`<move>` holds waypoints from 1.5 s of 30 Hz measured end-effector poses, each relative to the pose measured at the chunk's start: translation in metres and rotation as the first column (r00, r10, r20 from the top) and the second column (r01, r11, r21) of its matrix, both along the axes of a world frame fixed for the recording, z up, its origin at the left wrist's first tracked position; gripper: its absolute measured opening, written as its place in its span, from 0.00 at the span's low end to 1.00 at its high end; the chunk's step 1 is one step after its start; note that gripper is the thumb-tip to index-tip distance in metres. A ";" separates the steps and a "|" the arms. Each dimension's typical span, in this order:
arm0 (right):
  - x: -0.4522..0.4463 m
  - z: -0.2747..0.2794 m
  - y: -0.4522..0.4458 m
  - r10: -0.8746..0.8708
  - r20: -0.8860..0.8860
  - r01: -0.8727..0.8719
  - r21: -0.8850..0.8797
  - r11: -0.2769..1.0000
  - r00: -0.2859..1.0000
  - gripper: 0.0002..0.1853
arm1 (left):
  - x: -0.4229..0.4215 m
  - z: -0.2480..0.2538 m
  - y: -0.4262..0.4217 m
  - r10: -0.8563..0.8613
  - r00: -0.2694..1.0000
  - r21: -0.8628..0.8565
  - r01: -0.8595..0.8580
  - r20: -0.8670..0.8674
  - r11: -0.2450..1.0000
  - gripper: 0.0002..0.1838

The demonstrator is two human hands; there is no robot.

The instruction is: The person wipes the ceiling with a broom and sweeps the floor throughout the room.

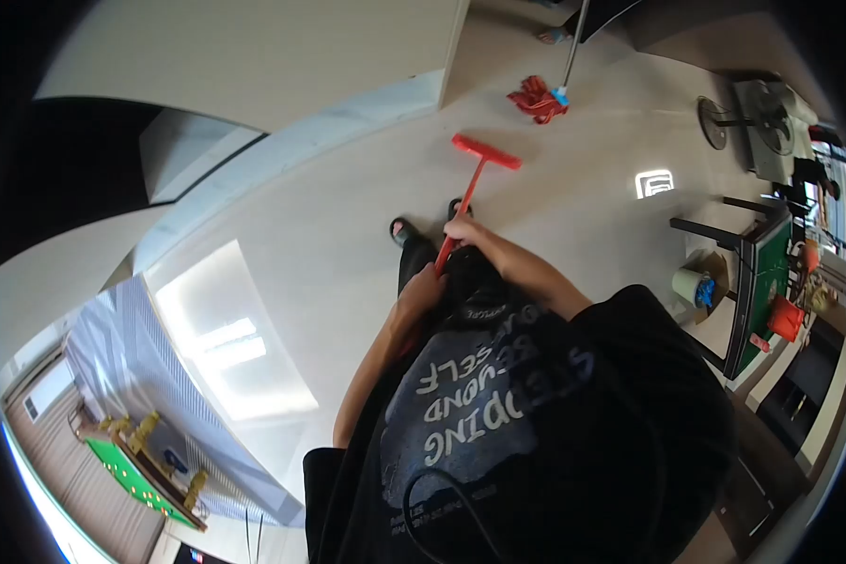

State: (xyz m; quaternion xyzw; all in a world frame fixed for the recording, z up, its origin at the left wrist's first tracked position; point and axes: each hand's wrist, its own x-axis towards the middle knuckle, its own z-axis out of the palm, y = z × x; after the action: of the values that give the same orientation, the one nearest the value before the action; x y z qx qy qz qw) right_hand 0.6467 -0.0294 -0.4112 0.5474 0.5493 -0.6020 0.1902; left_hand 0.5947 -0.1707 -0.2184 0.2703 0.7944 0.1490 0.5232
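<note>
A red broom (pixel 473 179) slants away from my body, with its wide head (pixel 487 151) at the floor beyond my feet. My right hand (pixel 459 229) is closed around the middle of the red handle. Lower down, closer to my waist, my left hand (pixel 425 286) is closed around the same handle near its upper end. Part of that end is hidden by the hand and my dark clothing. Just past the broom head lies a red mop head (pixel 539 101) with a blue connector and a metal pole.
Another person's foot (pixel 553 36) is near the mop pole. On the right stand a fan (pixel 769 117), a green-topped table (pixel 769 282) and a white bin (pixel 691 285). A pale cabinet (pixel 254 56) borders the left; a pool table (pixel 136 475) is at lower left.
</note>
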 end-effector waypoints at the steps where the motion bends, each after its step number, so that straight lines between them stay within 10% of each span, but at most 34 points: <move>1: -0.011 0.016 0.019 0.457 -0.054 -0.460 -0.138 0.877 0.888 0.11 | 0.001 0.000 -0.001 0.010 1.000 -0.011 -0.010 0.005 1.000 0.20; 10: -0.009 0.024 0.021 0.585 -0.028 -0.580 -0.172 0.796 0.811 0.09 | 0.007 0.005 -0.002 0.057 0.997 -0.048 -0.055 0.051 0.997 0.20; 19: -0.017 0.042 0.017 0.279 -0.032 -0.281 -0.069 0.957 0.960 0.27 | 0.009 0.003 -0.004 0.084 0.996 -0.032 -0.083 0.022 0.996 0.20; 21: -0.013 -0.022 0.013 0.647 -0.070 -0.651 -0.052 0.758 0.759 0.19 | 0.010 0.011 -0.003 0.091 0.996 -0.034 -0.091 0.004 0.995 0.20; 25: -0.007 -0.036 0.002 0.510 -0.206 -0.491 0.140 0.860 0.835 0.07 | 0.011 0.038 0.004 0.149 0.988 -0.101 -0.152 -0.029 0.983 0.18; 27: -0.024 0.036 0.018 0.994 -0.100 -0.855 0.518 0.013 -0.045 0.07 | 0.010 0.051 0.001 0.149 0.988 -0.106 -0.151 -0.027 0.983 0.19; 28: -0.027 0.042 0.007 0.994 -0.100 -0.855 0.519 0.016 -0.042 0.07 | 0.009 0.056 -0.002 0.146 0.989 -0.107 -0.148 -0.023 0.983 0.20; 29: -0.032 0.041 -0.010 0.789 -0.168 -0.770 0.175 0.614 0.591 0.08 | 0.008 0.057 -0.008 0.145 0.989 -0.107 -0.147 -0.022 0.983 0.20; 30: -0.034 0.043 -0.024 0.265 0.010 -0.261 -0.151 0.954 0.964 0.14 | 0.007 0.058 -0.016 0.175 0.984 -0.146 -0.176 -0.018 0.974 0.20; 31: -0.045 0.085 -0.018 0.503 0.036 -0.494 -0.134 0.859 0.864 0.21 | 0.005 0.058 -0.021 0.204 0.979 -0.185 -0.204 -0.017 0.961 0.20; 33: -0.048 0.106 -0.027 0.376 -0.058 -0.380 -0.178 0.908 0.925 0.24 | 0.005 0.061 -0.026 0.232 0.972 -0.194 -0.235 -0.035 0.953 0.21; 36: -0.044 -0.001 -0.074 0.487 -0.122 -0.472 0.134 0.871 0.865 0.23 | -0.004 0.044 -0.029 0.209 0.973 -0.162 -0.223 -0.099 0.961 0.22; 40: -0.063 0.077 -0.023 0.133 0.051 -0.129 -0.076 0.989 0.990 0.23 | -0.036 0.076 0.026 0.281 0.948 -0.195 -0.250 0.147 0.948 0.21; 45: -0.056 -0.006 0.051 0.304 0.197 -0.362 0.459 0.811 0.932 0.15 | -0.026 -0.031 0.068 0.198 0.979 0.159 -0.202 0.042 0.966 0.18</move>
State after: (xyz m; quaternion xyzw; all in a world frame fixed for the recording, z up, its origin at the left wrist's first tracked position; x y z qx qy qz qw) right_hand 0.5909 0.0216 -0.4174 0.5061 0.7588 -0.3685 0.1795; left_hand 0.5686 -0.1028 -0.2490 0.2287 0.7958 0.2687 0.4921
